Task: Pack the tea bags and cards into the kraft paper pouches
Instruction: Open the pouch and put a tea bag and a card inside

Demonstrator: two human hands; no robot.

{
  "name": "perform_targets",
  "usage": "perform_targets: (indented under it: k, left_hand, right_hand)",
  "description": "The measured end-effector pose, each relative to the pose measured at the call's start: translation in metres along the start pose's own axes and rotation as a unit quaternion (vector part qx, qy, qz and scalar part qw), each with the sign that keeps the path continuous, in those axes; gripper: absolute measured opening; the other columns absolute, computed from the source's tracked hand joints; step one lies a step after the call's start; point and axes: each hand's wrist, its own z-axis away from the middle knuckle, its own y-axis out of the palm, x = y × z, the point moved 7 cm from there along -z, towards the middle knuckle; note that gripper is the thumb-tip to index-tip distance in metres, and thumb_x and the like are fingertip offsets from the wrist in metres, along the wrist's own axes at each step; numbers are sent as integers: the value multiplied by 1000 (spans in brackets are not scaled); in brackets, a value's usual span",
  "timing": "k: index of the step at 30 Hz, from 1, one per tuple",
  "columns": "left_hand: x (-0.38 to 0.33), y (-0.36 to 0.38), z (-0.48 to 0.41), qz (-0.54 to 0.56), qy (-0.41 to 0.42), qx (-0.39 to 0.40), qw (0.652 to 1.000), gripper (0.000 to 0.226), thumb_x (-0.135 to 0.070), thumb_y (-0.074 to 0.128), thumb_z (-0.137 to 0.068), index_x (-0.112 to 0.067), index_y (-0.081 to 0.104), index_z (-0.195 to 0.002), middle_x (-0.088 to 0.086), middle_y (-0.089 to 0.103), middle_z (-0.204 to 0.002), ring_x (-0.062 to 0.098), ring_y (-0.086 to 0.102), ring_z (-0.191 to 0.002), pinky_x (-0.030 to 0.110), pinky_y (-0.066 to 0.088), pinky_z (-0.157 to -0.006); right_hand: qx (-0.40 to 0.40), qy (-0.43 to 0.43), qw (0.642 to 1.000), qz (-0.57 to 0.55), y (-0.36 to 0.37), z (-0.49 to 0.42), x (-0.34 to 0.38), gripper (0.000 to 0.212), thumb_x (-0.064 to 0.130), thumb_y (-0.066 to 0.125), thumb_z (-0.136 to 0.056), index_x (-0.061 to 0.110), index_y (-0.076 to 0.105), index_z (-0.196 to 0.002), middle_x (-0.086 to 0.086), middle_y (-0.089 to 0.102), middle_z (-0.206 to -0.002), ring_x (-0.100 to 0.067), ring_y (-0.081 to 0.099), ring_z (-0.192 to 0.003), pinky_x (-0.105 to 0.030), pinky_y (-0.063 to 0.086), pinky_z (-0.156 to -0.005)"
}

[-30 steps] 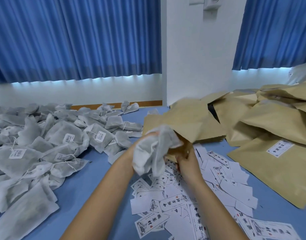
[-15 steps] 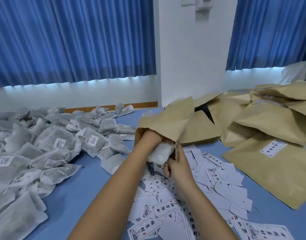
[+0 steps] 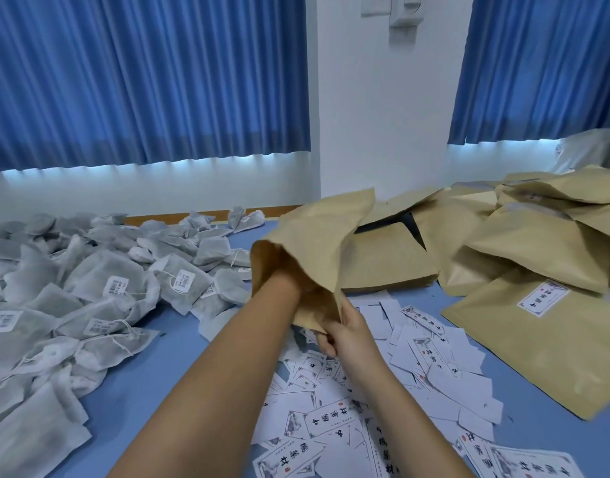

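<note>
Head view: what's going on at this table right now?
A person is filling a kraft paper pouch. The left forearm goes into its open mouth, so the left hand is hidden inside. The right hand has a grip on the pouch's lower edge, holding it above the scattered cards. Loose tea bags lie piled to the left on the blue table, and more pouches are stacked to the right.

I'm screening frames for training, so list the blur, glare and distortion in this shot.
Head view: light glows in a bright strip under the curtains; the held pouch is smeared by motion at its upper corner; print on the cards near the bottom is legible; the wide-angle lens tilts the curtain edges at the sides.
</note>
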Motion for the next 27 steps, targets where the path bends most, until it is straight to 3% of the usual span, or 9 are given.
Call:
perform_targets:
  k: [5, 9, 12, 14, 16, 18, 21, 24, 27]
  left_hand:
    - [23, 13, -8, -15, -89, 41, 995, 48, -35, 40, -100, -10, 32, -140, 14, 37, -141, 29, 37, -128, 35, 27, -110]
    - [-22, 13, 4, 66, 35, 5, 997, 39, -29, 40, -101, -7, 41, -134, 13, 47, -116, 22, 43, -112, 29, 30, -103]
    - [-49, 19, 30, -16, 172, -28, 985, 33, -19, 37, -101, -6, 53, -127, 12, 52, -96, 21, 49, -96, 31, 40, -92]
    - [-51, -1, 62, -16, 322, -212, 922, 29, -12, 40, -95, -8, 66, -108, 10, 63, -105, 25, 59, -97, 34, 49, -77]
    - [-29, -6, 107, 28, 431, -414, 801, 25, -8, 42, -92, -6, 65, -87, 12, 63, -101, 28, 58, -95, 39, 50, -72]
    - [11, -1, 104, 63, 274, -507, 815, 19, -26, 53, -88, -13, 59, -101, 14, 53, -118, 30, 45, -112, 50, 41, -90]
    - [79, 51, 55, 44, -128, -240, 961, 88, -75, 51, -71, -31, 27, -144, 19, 9, -154, 41, 8, -140, 62, 13, -107]
    - [110, 84, 38, 70, -197, -60, 976, 79, -79, 53, -66, -42, 37, -134, 12, 14, -150, 41, 17, -134, 52, 25, -104]
    - [109, 82, 27, 90, -133, -73, 984, 48, -54, 57, -78, -31, 49, -119, 11, 41, -131, 34, 36, -121, 40, 36, -93]
  right_hand:
    - [27, -1, 999, -21, 13, 3, -3, 50, -7, 41, -95, 36, 56, -115, 4, 46, -64, -10, 29, -40, -19, 25, -42]
    - [-114, 48, 986, -112, -24, -3, -9, 25, -9, 39, -88, 11, 52, -94, 0, 51, -53, -9, 28, -40, -26, 24, -50]
    - [-178, 73, 970, -147, -48, -7, -17, 16, -4, 47, -89, 10, 49, -81, 3, 43, -45, -8, 29, -37, -26, 26, -51]
    - [-198, 89, 962, -168, -52, -11, -25, 19, -5, 44, -92, 11, 48, -81, 2, 38, -47, -8, 30, -37, -24, 27, -47]
    - [-212, 85, 953, -199, -54, -14, -28, 17, -5, 39, -95, 7, 49, -88, -2, 40, -55, -6, 30, -36, -18, 28, -40]
    - [-209, 82, 952, -206, -52, -16, -29, 14, 0, 40, -98, 10, 48, -93, -3, 48, -63, -6, 32, -38, -18, 30, -41]
    - [-197, 81, 961, -176, -48, -14, -26, 9, 5, 45, -99, 13, 47, -95, -4, 58, -70, -8, 34, -43, -22, 31, -51]
    - [-195, 67, 962, -180, -47, -12, -22, 9, 3, 46, -98, 12, 47, -96, -7, 62, -86, -7, 34, -41, -21, 33, -54]
    - [-197, 62, 963, -175, -50, -12, -21, 8, 4, 47, -98, 10, 47, -103, -8, 64, -93, -6, 34, -39, -16, 35, -43]
